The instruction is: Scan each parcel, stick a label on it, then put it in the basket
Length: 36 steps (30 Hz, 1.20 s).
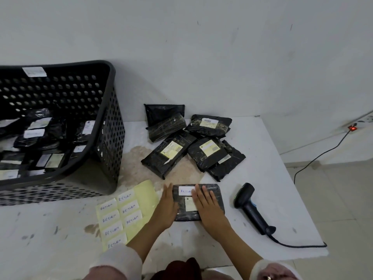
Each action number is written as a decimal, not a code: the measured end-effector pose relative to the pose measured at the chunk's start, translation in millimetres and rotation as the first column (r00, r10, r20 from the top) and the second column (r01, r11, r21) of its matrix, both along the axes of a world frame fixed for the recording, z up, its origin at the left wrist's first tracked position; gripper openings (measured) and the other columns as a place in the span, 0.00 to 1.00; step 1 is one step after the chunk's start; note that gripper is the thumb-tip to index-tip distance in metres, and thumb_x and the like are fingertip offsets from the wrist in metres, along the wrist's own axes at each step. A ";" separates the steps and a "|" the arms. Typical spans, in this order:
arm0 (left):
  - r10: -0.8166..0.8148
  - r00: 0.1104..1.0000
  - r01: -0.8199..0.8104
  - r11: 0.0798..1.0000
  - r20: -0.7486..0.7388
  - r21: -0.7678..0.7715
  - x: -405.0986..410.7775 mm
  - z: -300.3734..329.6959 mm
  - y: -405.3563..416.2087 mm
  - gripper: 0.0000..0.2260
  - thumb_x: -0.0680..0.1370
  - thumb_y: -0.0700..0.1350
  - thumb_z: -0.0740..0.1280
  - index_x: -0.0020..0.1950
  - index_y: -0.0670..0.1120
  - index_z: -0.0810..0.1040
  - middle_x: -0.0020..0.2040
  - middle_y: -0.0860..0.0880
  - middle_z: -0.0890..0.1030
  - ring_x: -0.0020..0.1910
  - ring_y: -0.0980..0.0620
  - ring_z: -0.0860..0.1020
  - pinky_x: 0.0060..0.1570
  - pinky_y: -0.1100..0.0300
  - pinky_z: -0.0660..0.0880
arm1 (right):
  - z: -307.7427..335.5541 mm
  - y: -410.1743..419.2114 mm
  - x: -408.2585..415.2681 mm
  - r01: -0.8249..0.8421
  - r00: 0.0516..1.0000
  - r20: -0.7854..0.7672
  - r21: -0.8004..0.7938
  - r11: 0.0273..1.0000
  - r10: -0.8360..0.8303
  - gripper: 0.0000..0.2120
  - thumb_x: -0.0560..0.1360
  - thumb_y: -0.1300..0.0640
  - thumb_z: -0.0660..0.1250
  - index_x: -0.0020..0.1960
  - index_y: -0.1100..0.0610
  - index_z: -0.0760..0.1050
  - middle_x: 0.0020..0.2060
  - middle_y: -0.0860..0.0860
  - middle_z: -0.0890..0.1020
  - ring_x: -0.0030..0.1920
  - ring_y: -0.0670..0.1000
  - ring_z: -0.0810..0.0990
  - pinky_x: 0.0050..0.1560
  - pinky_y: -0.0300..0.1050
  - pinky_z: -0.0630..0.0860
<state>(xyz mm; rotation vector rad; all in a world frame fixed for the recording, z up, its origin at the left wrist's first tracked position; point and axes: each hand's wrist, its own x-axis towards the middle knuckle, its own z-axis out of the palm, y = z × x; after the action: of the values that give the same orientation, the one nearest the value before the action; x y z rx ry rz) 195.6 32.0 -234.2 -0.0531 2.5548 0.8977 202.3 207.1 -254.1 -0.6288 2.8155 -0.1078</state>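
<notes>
Step in hand: labelling. Black parcel (198,202) lies flat on the white table (272,178), near front edge, between label sheet (125,213) and scanner (253,209). White RETURN label (186,190) sits on parcel's top end; right hand (207,207) lies flat on parcel, fingers straight, tips at the label's right edge, looks like smoothing it down. Left hand (167,207) rests w/ straight fingers against parcel's left side, steadying, not gripping. Scanner lies idle on table, right of parcel, apart from both hands. Sheet has approx 7 RETURN stickers left, top right part bare. Pile of unprocessed parcels (191,142) farther back, centre of table, approx 6, none w/ RETURN label visible. Basket (109,138) at left, already holds several parcels. Judgement: scan prob done for this one, label nearly seated. Next move calls for gripping parcel by its edges, lifting it left over basket rim, dropping it in, then taking one from pile.
</notes>
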 end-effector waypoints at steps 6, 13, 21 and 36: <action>0.481 0.877 -0.461 0.851 -0.018 0.252 -25.8 20.9 8.9 0.34 0.72 0.54 0.72 0.72 0.45 0.62 0.60 0.46 0.76 0.57 0.47 0.76 0.54 0.60 0.71 | 19.7 -2.3 18.6 -0.129 0.981 -0.148 -0.037 0.991 0.123 0.38 0.67 0.63 0.64 0.76 0.57 0.61 0.75 0.57 0.62 0.74 0.59 0.62 0.71 0.58 0.55; 0.311 0.911 -0.222 0.924 -0.273 0.311 -48.8 60.4 0.6 0.11 0.74 0.50 0.71 0.36 0.46 0.76 0.33 0.50 0.77 0.35 0.52 0.76 0.38 0.59 0.72 | 63.5 9.1 -7.2 -0.025 0.992 0.102 -0.441 0.897 0.078 0.41 0.73 0.30 0.57 0.78 0.42 0.42 0.77 0.39 0.40 0.76 0.42 0.37 0.77 0.48 0.41; 0.217 0.860 -0.036 0.928 -0.461 0.370 -66.3 137.6 3.9 0.12 0.76 0.55 0.67 0.35 0.51 0.77 0.33 0.52 0.80 0.34 0.59 0.77 0.35 0.66 0.73 | 136.6 -1.4 -48.0 0.261 0.864 -0.229 -0.560 0.787 -0.449 0.36 0.67 0.24 0.55 0.66 0.45 0.69 0.68 0.45 0.69 0.70 0.50 0.65 0.67 0.51 0.67; 0.327 0.784 -0.079 0.896 -0.528 0.438 -41.3 253.1 -120.0 0.15 0.79 0.52 0.63 0.66 0.55 0.71 0.55 0.61 0.79 0.52 0.69 0.77 0.47 0.80 0.69 | 248.6 -103.2 -107.9 0.064 0.927 -0.146 -0.846 0.529 -0.345 0.11 0.79 0.45 0.59 0.48 0.51 0.76 0.46 0.48 0.75 0.46 0.42 0.73 0.46 0.30 0.66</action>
<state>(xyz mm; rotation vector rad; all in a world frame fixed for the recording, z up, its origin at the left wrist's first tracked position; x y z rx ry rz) 154.3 -88.0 19.0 0.0822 2.8932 1.7457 94.5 103.9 -5.6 -0.4730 2.9768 -1.6252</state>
